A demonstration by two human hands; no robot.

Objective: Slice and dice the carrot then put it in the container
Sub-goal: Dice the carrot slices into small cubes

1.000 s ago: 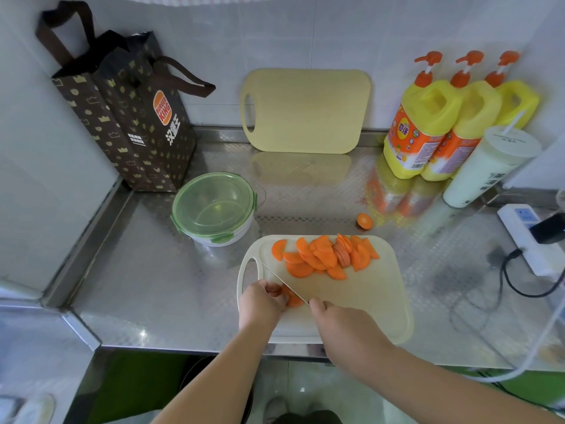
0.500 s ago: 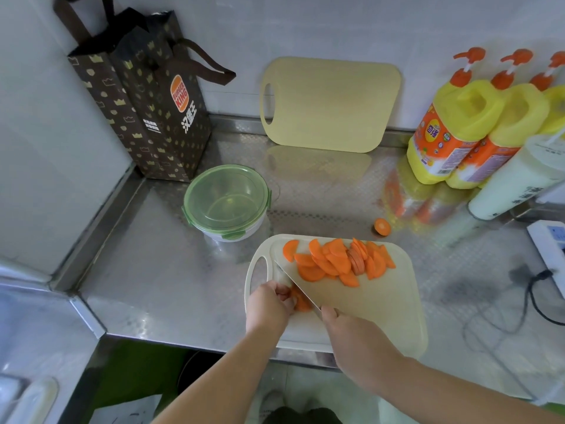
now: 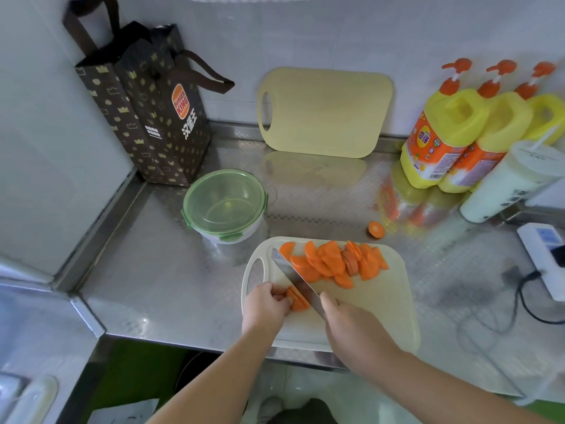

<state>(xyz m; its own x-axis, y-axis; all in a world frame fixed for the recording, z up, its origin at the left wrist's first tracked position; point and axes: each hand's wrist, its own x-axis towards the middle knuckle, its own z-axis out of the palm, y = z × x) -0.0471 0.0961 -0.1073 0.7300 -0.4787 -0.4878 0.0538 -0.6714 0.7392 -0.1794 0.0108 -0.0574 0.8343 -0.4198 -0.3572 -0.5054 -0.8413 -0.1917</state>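
Note:
On the pale cutting board (image 3: 379,307) my left hand (image 3: 264,307) pinches a small stack of carrot pieces (image 3: 297,300) with curled fingers. My right hand (image 3: 351,327) grips a knife (image 3: 293,278) whose blade slants up and left across the board, its edge against the right side of those pieces. A pile of several cut carrot slices (image 3: 334,263) lies along the board's far edge. The round container (image 3: 224,205) with a green clip lid, closed, stands just beyond the board's left corner.
A carrot end (image 3: 376,229) lies on the steel counter beyond the board. A second cutting board (image 3: 325,113) leans on the back wall. A paper bag (image 3: 146,108) stands at the left; three yellow bottles (image 3: 449,136), a white cup (image 3: 513,182) and a power strip (image 3: 544,258) at the right.
The view has shifted, so everything sits lower and more to the right in frame. The knife stays beside the carrot pieces that my left hand holds; more of those pieces shows now.

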